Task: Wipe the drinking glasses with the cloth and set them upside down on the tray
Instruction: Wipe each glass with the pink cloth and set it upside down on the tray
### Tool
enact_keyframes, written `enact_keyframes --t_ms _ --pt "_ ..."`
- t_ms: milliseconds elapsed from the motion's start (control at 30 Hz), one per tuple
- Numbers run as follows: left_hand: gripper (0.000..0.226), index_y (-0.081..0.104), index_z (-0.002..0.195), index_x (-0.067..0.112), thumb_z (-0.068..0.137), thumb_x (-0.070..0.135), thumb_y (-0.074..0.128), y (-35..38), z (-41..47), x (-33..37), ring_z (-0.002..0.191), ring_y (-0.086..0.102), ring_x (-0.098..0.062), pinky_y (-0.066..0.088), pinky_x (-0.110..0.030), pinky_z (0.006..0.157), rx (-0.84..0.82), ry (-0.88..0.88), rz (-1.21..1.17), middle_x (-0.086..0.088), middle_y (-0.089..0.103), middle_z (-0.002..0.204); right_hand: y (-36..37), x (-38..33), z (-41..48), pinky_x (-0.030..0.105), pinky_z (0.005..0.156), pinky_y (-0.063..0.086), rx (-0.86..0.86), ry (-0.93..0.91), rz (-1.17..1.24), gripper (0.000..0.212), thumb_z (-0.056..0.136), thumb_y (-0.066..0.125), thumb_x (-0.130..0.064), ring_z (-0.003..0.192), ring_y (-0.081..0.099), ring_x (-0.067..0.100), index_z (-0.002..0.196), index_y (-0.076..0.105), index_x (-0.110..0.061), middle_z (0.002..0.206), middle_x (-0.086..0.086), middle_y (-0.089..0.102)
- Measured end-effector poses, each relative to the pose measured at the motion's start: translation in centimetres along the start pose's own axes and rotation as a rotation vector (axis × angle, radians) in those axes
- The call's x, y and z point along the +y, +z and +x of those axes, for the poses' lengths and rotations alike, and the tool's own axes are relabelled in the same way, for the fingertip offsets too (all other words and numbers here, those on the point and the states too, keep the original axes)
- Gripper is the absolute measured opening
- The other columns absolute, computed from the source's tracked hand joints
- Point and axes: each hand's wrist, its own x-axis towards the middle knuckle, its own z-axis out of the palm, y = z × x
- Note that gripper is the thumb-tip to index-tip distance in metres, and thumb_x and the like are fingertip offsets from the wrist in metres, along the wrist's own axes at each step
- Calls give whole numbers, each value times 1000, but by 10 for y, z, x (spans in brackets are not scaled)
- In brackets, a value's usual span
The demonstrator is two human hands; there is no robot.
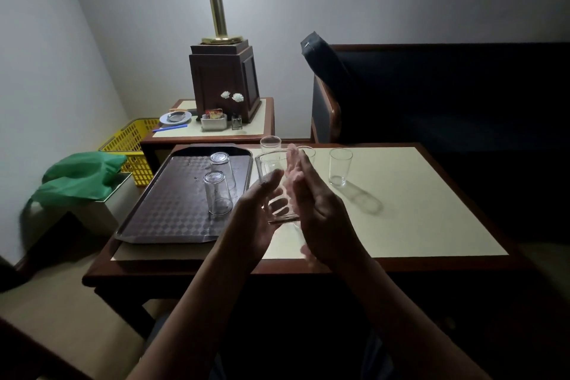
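Observation:
A clear drinking glass is held upright above the table, between my left hand and my right hand. The left palm cups it from the left; the right hand, blurred, lies flat against its right side. No cloth shows in either hand. Two glasses stand upside down on the dark brown tray at the left. Upright on the cream tabletop are a glass to the right and another glass behind my hands; a third rim peeks out behind my right fingers.
The table has a wooden edge. Behind it stand a side table with a lamp base, a dish and small items. A yellow basket and a green bag sit at the left. A dark sofa is at the right.

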Motion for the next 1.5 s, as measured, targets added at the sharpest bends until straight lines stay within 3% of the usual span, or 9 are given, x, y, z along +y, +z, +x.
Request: enact_keyframes --t_ms 100,233,333,500,767,900,1067,1200,1500 --pt "56 66 131 16 87 50 72 -5 8 8 120 52 -38 33 -57 118 33 32 -17 -19 55 124 4 -1 -14 21 123 31 20 -169 -15 63 112 41 -18 158 21 5 167 13 -27 173 -16 15" --pt "51 54 138 14 95 43 58 -10 8 7 124 64 -38 47 -55 108 46 20 -107 -22 69 130 7 4 -27 40 104 57 -34 -132 70 71 111 43 -7 147 43 38 167 10 -36 173 -22 12" --pt "61 55 142 12 92 47 59 -5 -1 -1 123 65 -34 54 -50 97 -15 -51 -98 -20 66 137 6 2 -13 18 117 40 23 -99 42 61 113 40 -16 156 23 -1 167 16 -30 173 -21 14" --pt "61 60 138 7 92 45 70 0 3 -2 111 56 -34 41 -47 99 -5 25 -16 -19 59 117 5 -5 -11 25 128 21 16 -116 32 63 112 40 -8 159 12 2 167 15 -26 174 -15 14" --pt "61 57 141 12 97 54 55 -2 1 -1 129 62 -40 43 -59 112 4 -23 -30 -21 65 137 5 -2 -14 15 89 57 14 12 115 66 112 44 -12 141 48 2 165 16 -41 161 -37 21" --pt "45 69 129 16 99 49 61 3 4 -1 128 59 -45 40 -61 115 -40 38 57 -19 67 134 9 -6 -9 29 124 34 91 -125 19 68 109 46 -1 158 20 3 166 20 -26 172 -18 18" --pt "43 59 132 10 107 43 46 2 0 8 112 73 -29 61 -40 88 -13 85 -29 -13 75 122 11 -4 -25 21 123 32 25 -130 86 72 106 46 3 158 19 1 166 20 -29 171 -24 17" --pt "62 60 139 11 99 57 51 8 -3 0 128 62 -42 44 -59 110 -25 15 -26 -23 65 136 3 -7 -8 33 100 58 57 42 168 69 109 51 -14 130 60 6 163 22 -45 158 -30 42" --pt "55 51 144 10 106 49 42 1 3 7 124 67 -33 47 -52 110 6 54 -100 -16 71 131 14 -5 -27 36 120 43 42 -159 94 66 110 45 -6 159 25 13 165 22 -34 172 -21 18"
